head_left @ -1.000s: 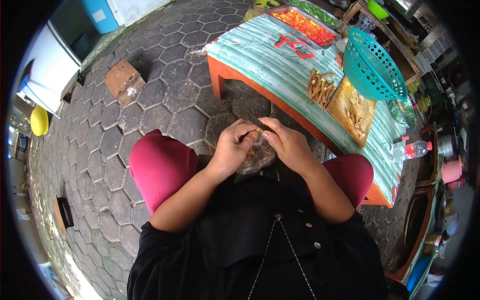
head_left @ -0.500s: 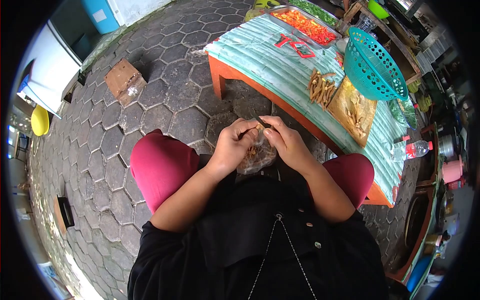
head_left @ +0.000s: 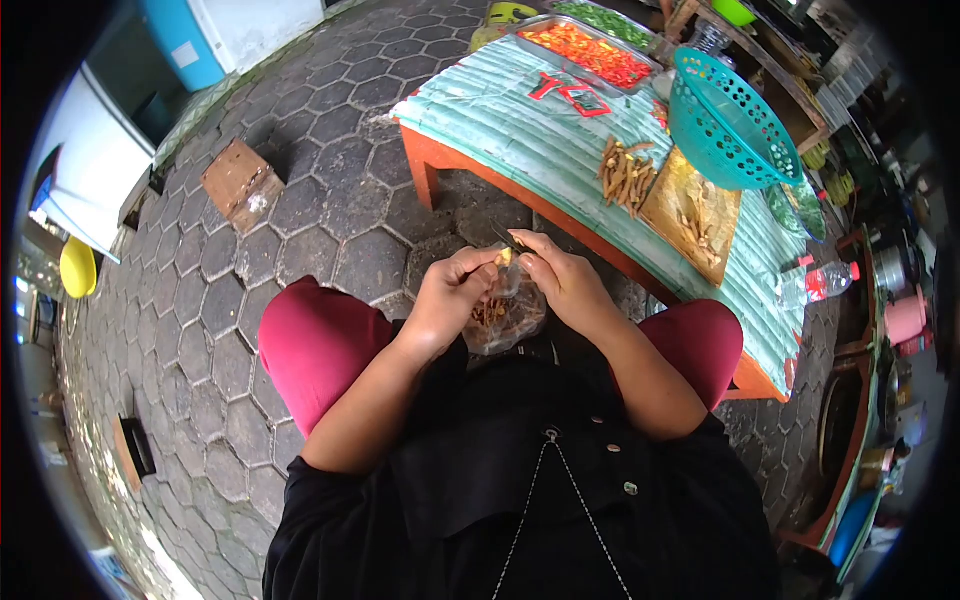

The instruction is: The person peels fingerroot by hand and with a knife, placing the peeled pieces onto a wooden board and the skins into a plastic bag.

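Note:
Between the knees lies a clear plastic bag (head_left: 506,318) with brown scraps inside. Above it, my left hand (head_left: 452,298) pinches a small yellowish root piece (head_left: 504,257) in its fingertips. My right hand (head_left: 563,283) is closed around a dark knife (head_left: 512,239), whose blade points up and left beside the piece. On the table (head_left: 480,110) to the right, long brown roots (head_left: 626,176) are piled next to a wooden board (head_left: 722,247) that carries paler pieces.
A teal basket (head_left: 735,125) rests at the board's far end. Trays of chopped red peppers (head_left: 585,52) and chopped greens (head_left: 607,22) stand at the table's far end. A plastic bottle (head_left: 822,284) lies at the right edge. A brown box (head_left: 240,184) sits on the paving.
My hands have moved slightly apart, and the yellowish piece and more of the bag's contents now show. The view has shifted a little, so the table appears further left.

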A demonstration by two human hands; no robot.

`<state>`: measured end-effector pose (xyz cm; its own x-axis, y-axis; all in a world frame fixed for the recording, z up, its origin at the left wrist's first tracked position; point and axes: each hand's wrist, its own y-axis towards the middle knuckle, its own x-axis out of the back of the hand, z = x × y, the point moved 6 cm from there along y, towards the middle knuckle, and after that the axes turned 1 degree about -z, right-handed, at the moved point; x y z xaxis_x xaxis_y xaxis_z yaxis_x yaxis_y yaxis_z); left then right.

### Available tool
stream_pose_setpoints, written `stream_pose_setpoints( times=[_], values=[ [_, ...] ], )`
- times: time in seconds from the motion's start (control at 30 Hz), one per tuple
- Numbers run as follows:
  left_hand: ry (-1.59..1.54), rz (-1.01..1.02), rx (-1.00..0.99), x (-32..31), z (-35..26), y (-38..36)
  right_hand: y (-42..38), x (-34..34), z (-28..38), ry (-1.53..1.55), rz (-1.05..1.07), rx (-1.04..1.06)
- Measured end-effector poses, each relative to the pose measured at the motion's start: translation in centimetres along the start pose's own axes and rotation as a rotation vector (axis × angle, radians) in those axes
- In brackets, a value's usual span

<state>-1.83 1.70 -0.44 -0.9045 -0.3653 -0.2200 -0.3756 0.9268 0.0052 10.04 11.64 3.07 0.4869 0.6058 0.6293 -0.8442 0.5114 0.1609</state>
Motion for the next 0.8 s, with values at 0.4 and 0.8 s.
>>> stream_pose_setpoints(
  times=[0.4, 0.8],
  values=[
    [0.124, -0.133, 0.031, -0.1, -1.6, 8.6, -1.3, -2.7, -3.7, -0.188, 0.332, -0.189],
    [0.960, -0.031, -0.512, -17.5, -0.4, 22.4, -5.2, -1.1, -7.4, -0.449, 0.403, -0.275]
  ],
)
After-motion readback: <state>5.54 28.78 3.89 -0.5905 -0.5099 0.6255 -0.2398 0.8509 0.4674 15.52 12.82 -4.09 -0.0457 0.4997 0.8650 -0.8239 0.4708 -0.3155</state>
